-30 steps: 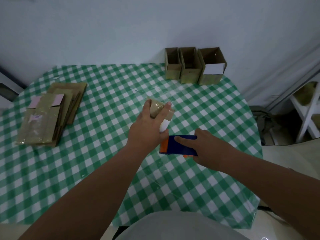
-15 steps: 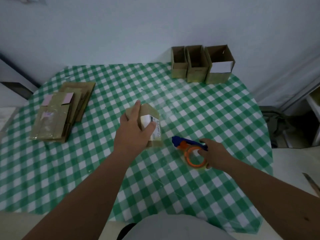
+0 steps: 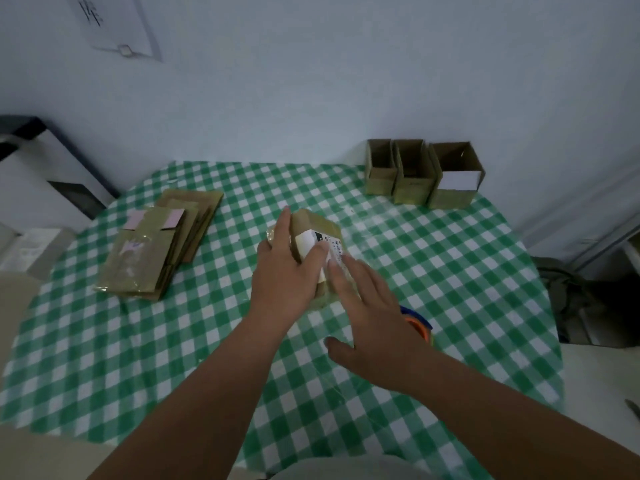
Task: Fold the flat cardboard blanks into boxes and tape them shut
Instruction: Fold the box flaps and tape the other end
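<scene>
The table [image 3: 450,271] is covered by a green checked cloth. A stack of flat blanks [image 3: 156,251] is laid at its left. A folded box [image 3: 313,226] is gripped mid-table by the left hand [image 3: 287,271]. It is touched by the straight fingers of the right hand [image 3: 374,317]. A tape dispenser [image 3: 420,325] is half hidden.

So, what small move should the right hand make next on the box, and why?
Probably press the right hand's fingers flat along the box to smooth the tape, since the left hand already grips it and the tape dispenser lies set down beside it.
</scene>
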